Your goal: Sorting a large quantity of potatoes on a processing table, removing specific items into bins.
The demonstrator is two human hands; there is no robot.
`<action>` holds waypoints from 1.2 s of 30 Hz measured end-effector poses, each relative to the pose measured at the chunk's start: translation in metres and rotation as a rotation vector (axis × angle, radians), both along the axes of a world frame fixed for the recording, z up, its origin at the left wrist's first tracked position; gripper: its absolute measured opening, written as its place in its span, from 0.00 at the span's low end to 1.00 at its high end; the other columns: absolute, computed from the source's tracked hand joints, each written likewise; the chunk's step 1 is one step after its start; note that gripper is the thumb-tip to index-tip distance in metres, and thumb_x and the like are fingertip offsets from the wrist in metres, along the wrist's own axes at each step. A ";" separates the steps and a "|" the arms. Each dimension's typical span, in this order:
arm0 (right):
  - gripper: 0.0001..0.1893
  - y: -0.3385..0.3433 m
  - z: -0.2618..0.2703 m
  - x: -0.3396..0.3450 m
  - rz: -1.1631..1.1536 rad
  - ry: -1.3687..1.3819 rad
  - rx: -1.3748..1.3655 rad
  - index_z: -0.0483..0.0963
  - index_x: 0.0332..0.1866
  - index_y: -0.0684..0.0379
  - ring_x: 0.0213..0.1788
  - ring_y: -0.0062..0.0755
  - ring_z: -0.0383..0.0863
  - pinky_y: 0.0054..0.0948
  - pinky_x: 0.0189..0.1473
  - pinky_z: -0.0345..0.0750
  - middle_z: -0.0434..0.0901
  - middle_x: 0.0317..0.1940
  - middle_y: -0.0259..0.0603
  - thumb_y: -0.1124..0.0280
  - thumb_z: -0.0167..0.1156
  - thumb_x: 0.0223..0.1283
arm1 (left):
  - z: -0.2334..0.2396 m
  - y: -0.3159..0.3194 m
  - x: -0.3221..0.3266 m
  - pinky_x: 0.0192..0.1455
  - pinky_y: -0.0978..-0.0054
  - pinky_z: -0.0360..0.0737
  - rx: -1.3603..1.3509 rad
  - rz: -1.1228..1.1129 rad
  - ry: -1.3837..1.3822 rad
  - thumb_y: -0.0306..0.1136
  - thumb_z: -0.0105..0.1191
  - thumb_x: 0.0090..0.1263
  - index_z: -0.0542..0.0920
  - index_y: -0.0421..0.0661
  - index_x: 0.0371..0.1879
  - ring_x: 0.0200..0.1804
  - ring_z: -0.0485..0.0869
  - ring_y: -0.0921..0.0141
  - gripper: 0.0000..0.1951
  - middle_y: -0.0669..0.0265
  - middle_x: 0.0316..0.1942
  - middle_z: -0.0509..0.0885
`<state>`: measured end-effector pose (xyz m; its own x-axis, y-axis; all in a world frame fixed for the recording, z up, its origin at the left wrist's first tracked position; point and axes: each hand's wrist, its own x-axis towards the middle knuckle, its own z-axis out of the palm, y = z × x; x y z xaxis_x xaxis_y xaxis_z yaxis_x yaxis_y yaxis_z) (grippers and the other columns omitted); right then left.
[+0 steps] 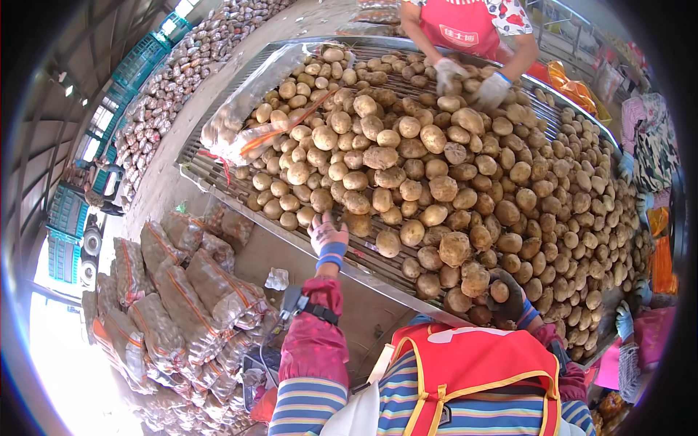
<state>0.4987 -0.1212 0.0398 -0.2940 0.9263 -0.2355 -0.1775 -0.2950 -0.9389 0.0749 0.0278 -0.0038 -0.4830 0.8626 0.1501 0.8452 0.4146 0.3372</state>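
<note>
Potatoes (381,158) are heaped across a slatted metal sorting table (251,210) in front of me. My left hand (329,235), in a soiled pale glove with a blue cuff, is over the table's near edge. Its fingers are apart and nothing is in them; potatoes lie just beyond the fingertips, and whether they touch is unclear. Closer to my body on the right, my right hand (508,297) wears a dark glove and holds a small potato (499,291). Larger, soil-covered potatoes (474,279) lie beside it, hiding part of the hand.
A partly filled clear plastic bag (240,128) lies on the table's left side. Across from me, a person's gloved hands (469,87) touch potatoes. Other workers' gloved hands (625,321) line the right side. Filled sacks (185,289) are stacked on the floor at left.
</note>
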 end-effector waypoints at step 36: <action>0.14 0.002 -0.032 0.008 -0.218 0.429 -0.503 0.73 0.45 0.52 0.24 0.28 0.77 0.24 0.18 0.69 0.79 0.30 0.33 0.55 0.49 0.66 | 0.039 0.089 -0.007 0.71 0.50 0.52 0.268 0.105 0.055 0.51 0.62 0.53 0.60 0.58 0.68 0.70 0.55 0.52 0.41 0.54 0.69 0.59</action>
<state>0.5064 -0.1191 0.0076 -0.2771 0.7837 -0.5559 -0.6070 -0.5913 -0.5310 0.0677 0.1168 0.0347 -0.5525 0.7342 0.3945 0.8223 0.4029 0.4019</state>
